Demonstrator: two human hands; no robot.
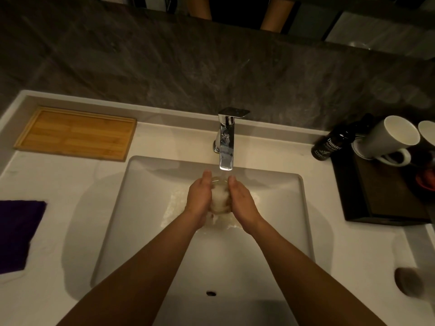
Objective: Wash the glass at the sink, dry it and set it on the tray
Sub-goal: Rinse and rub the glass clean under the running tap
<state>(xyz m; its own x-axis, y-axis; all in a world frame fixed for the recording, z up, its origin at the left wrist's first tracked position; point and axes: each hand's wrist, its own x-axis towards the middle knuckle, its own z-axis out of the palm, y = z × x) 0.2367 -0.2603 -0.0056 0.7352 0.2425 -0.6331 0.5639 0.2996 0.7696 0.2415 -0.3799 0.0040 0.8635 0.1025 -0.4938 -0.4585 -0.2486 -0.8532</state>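
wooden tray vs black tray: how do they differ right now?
The wooden tray is light bamboo and sits at the back left of the counter; the black tray is dark and sits right of the sink. The wooden tray is bare, while the black tray carries two tilted white mugs. Both are rectangular with raised rims, flat on the white counter.

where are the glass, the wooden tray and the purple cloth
glass [220, 198] head view, foamy side between the hands
wooden tray [77, 134] head view, bare middle
purple cloth [16, 234] head view, centre

Both forearms bare; no sleeves, seemingly no rings.
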